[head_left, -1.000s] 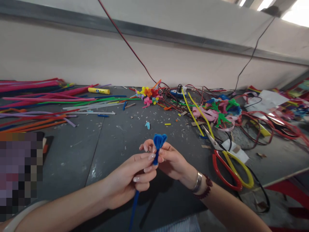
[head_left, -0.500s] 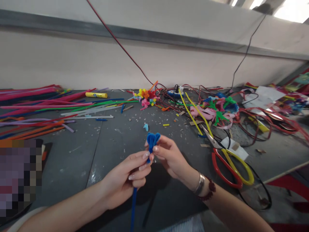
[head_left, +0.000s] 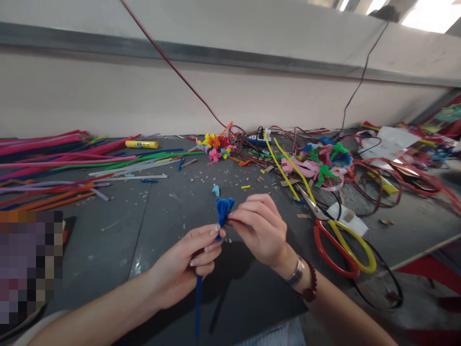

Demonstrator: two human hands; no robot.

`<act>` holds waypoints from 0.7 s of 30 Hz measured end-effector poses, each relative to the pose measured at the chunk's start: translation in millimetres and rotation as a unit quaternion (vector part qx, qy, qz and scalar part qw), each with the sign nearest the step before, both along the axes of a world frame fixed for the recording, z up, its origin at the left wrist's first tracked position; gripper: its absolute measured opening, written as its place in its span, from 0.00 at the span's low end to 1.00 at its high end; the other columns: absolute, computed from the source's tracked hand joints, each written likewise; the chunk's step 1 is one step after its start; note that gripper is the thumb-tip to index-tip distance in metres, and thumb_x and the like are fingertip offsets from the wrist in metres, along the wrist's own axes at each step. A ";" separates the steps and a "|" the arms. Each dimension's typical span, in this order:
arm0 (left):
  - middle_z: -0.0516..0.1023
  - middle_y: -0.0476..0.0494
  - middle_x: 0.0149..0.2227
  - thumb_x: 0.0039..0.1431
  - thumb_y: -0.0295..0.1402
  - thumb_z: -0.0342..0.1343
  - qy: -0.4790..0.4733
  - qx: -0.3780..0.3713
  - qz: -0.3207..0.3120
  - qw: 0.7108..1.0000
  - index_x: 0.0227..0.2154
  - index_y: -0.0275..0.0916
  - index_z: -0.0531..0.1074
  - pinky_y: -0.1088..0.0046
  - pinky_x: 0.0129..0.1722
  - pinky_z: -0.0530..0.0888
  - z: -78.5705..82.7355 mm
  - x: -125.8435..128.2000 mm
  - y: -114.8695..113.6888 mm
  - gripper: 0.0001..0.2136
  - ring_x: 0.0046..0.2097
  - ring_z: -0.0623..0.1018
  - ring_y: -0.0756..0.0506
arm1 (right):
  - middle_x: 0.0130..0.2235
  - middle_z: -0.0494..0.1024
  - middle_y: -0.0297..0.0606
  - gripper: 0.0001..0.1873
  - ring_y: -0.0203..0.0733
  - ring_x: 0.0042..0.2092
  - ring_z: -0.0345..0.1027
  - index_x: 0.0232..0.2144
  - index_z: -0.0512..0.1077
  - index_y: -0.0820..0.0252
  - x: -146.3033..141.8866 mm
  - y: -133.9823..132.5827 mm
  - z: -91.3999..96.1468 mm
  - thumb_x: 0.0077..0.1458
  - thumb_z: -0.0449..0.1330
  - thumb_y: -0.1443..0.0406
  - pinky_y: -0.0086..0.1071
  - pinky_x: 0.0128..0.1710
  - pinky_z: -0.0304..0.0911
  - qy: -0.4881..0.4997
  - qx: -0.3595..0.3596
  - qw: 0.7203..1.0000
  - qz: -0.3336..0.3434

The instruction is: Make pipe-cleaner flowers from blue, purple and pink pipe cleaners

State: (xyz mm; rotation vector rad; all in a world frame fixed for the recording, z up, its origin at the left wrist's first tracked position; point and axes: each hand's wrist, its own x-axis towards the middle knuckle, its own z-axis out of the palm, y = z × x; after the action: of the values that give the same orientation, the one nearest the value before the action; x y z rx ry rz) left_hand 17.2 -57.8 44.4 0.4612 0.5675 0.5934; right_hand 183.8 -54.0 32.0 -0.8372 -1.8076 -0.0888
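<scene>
Gripping the blue pipe cleaner (head_left: 223,211) in our closed left hand (head_left: 183,264) and pinching its top with our right hand (head_left: 257,230), we hold it above the grey surface (head_left: 158,226). Scissors (head_left: 334,252) lie right of it, loose pipe cleaners (head_left: 65,163) left, and tangled wires (head_left: 382,178) beyond, before a white wall (head_left: 108,96).

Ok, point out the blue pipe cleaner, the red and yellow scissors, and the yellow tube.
Blue pipe cleaner (head_left: 223,211): head view, fuzzy top.
Red and yellow scissors (head_left: 317,247): head view, red handle.
Yellow tube (head_left: 141,144): head view, its middle.

Red-and-yellow-handled scissors (head_left: 321,215) lie on the grey workbench (head_left: 108,230)
</scene>
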 end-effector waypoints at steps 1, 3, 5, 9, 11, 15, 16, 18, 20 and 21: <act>0.52 0.58 0.18 0.48 0.33 0.61 0.006 0.005 0.001 1.000 0.25 0.33 0.74 0.85 0.15 0.46 -0.2 -0.3 0.0 0.07 0.16 0.44 0.61 | 0.30 0.75 0.35 0.07 0.38 0.34 0.64 0.32 0.71 0.58 -0.3 0.4 0.5 0.49 0.61 0.72 0.35 0.37 0.65 -0.007 0.000 1.000 0.002; 0.49 0.59 0.17 0.47 0.34 0.61 0.016 0.022 0.000 1.000 0.24 0.33 0.74 0.85 0.15 0.46 -0.5 -0.6 0.6 0.07 0.16 0.44 0.60 | 0.30 0.75 0.35 0.05 0.38 0.35 0.64 0.31 0.71 0.59 -0.8 0.9 1.4 0.49 0.60 0.72 0.35 0.38 0.64 -0.011 -0.005 1.000 0.007; 0.47 0.59 0.16 0.48 0.35 0.61 0.029 0.053 -0.003 0.998 0.23 0.35 0.73 0.84 0.15 0.47 -0.9 -0.6 2.2 0.07 0.16 0.44 0.60 | 0.29 0.75 0.35 0.04 0.38 0.35 0.64 0.29 0.70 0.59 -1.8 0.8 2.2 0.49 0.60 0.72 0.35 0.38 0.63 0.001 -0.024 1.000 0.017; 0.48 0.59 0.14 0.51 0.37 0.58 0.069 0.153 -0.005 0.986 0.23 0.36 0.73 0.83 0.15 0.47 -1.5 -1.1 7.7 0.09 0.16 0.45 0.59 | 0.28 0.74 0.34 0.04 0.38 0.34 0.64 0.27 0.71 0.58 -6.1 -1.4 3.4 0.49 0.60 0.71 0.34 0.37 0.63 0.086 -0.125 0.987 0.052; 0.50 0.58 0.13 0.52 0.37 0.56 0.107 0.219 0.005 0.970 0.23 0.36 0.73 0.81 0.15 0.47 -1.1 -2.3 10.9 0.10 0.16 0.47 0.58 | 0.28 0.74 0.34 0.05 0.37 0.34 0.65 0.26 0.72 0.58 -8.5 -2.8 4.8 0.50 0.59 0.71 0.33 0.36 0.62 0.137 -0.189 0.969 0.075; 0.54 0.56 0.16 0.54 0.34 0.55 0.182 0.344 0.033 0.920 0.23 0.35 0.74 0.79 0.16 0.48 1.5 -5.2 17.1 0.10 0.17 0.51 0.57 | 0.30 0.74 0.35 0.07 0.37 0.36 0.65 0.26 0.74 0.58 -10.3 -4.2 7.5 0.51 0.57 0.71 0.33 0.39 0.61 0.211 -0.308 0.916 0.145; 0.54 0.55 0.17 0.54 0.33 0.54 0.195 0.366 0.038 0.909 0.22 0.35 0.73 0.79 0.16 0.48 2.3 -5.8 18.3 0.10 0.18 0.52 0.57 | 0.32 0.73 0.36 0.06 0.38 0.37 0.65 0.27 0.75 0.58 -10.3 -4.1 7.0 0.51 0.57 0.70 0.33 0.39 0.61 0.232 -0.337 0.897 0.169; 0.55 0.54 0.19 0.55 0.32 0.54 0.218 0.406 0.047 0.886 0.21 0.35 0.73 0.79 0.17 0.50 3.5 -6.8 20.0 0.10 0.19 0.53 0.57 | 0.34 0.72 0.36 0.04 0.38 0.38 0.65 0.29 0.75 0.57 -10.4 -3.5 3.6 0.49 0.59 0.67 0.33 0.40 0.60 0.285 -0.390 0.849 0.212; 0.56 0.54 0.20 0.55 0.31 0.53 0.239 0.439 0.042 0.865 0.21 0.35 0.73 0.79 0.17 0.51 4.3 -7.6 20.3 0.10 0.20 0.54 0.56 | 0.34 0.71 0.34 0.03 0.36 0.37 0.64 0.28 0.74 0.56 -11.5 -3.0 -2.0 0.47 0.62 0.65 0.30 0.39 0.60 0.345 -0.436 0.794 0.245; 0.56 0.54 0.20 0.56 0.31 0.52 0.246 0.449 0.036 0.858 0.22 0.35 0.73 0.79 0.17 0.51 4.5 -7.8 20.0 0.10 0.20 0.55 0.56 | 0.32 0.71 0.33 0.02 0.34 0.35 0.64 0.27 0.74 0.57 -12.6 -2.9 -4.7 0.46 0.63 0.65 0.29 0.38 0.60 0.373 -0.456 0.766 0.257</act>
State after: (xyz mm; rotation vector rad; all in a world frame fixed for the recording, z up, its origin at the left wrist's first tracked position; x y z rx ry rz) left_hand 9.4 -37.8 48.9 1.5173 0.7765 0.8046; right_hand 171.2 -56.9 27.4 -0.7950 -1.1575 1.3953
